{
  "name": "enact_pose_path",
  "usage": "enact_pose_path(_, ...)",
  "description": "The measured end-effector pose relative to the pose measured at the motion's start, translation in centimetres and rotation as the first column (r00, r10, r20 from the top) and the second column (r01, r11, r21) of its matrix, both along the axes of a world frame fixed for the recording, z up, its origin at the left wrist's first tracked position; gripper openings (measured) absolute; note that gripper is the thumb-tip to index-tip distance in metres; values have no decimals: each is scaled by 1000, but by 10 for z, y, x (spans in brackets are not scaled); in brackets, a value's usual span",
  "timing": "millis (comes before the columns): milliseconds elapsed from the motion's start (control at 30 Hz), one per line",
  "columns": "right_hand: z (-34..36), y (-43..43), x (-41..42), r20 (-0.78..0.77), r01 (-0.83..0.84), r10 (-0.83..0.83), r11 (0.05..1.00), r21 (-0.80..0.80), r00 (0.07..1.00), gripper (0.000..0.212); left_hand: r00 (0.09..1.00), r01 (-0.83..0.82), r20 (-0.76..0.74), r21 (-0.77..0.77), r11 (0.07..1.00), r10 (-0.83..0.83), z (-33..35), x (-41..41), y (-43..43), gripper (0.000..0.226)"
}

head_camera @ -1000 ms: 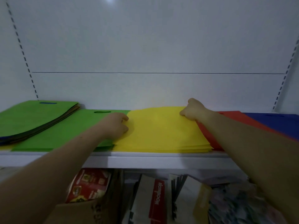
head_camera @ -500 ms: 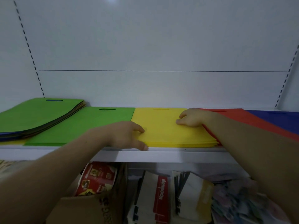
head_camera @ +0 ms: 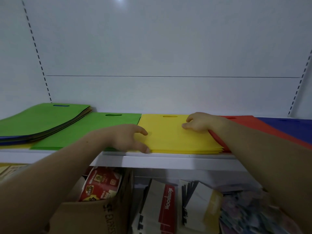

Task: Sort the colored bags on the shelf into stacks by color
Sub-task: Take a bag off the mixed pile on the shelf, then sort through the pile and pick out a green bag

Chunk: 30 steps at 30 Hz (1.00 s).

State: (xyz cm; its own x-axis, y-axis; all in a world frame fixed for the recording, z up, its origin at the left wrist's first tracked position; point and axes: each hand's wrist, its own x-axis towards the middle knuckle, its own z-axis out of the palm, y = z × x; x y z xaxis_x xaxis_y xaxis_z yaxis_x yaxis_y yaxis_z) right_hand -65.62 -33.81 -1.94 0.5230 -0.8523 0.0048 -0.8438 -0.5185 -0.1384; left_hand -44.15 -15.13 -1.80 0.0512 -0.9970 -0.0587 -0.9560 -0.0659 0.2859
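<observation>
A yellow stack of bags (head_camera: 168, 137) lies flat in the middle of the white shelf (head_camera: 168, 160). My left hand (head_camera: 130, 139) rests at its front left corner, index finger on top and thumb against the front edge. My right hand (head_camera: 197, 123) lies palm down on the stack's right side, fingers loosely bent. A green bag stack (head_camera: 81, 130) borders the yellow on the left. Further left sits a mixed pile (head_camera: 38, 119) with a green bag on top and dark and blue layers below. Red bags (head_camera: 249, 124) and blue bags (head_camera: 290, 129) lie to the right, partly hidden by my right arm.
The white back panel (head_camera: 160, 92) rises right behind the bags. Below the shelf stand a cardboard box (head_camera: 94, 215) with red packets and several upright paper packs (head_camera: 168, 205).
The yellow stack, bulging at the back a second ago, now lies flat and square. My left hand slid to its front left corner. My right hand drew slightly toward me.
</observation>
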Motion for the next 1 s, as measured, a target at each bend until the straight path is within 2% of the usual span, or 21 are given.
enact_pose_path(467, 16, 31, 99, 76, -218, 225, 972, -89, 971, 66, 962, -268, -1, -175, 948, 272, 6, 53, 48, 67)
enact_pose_path(1000, 23, 168, 356, 130, -327, 337, 940, -98, 932, 65, 862, -497, -3, -197, 845, 507, 8, 291, 217, 66)
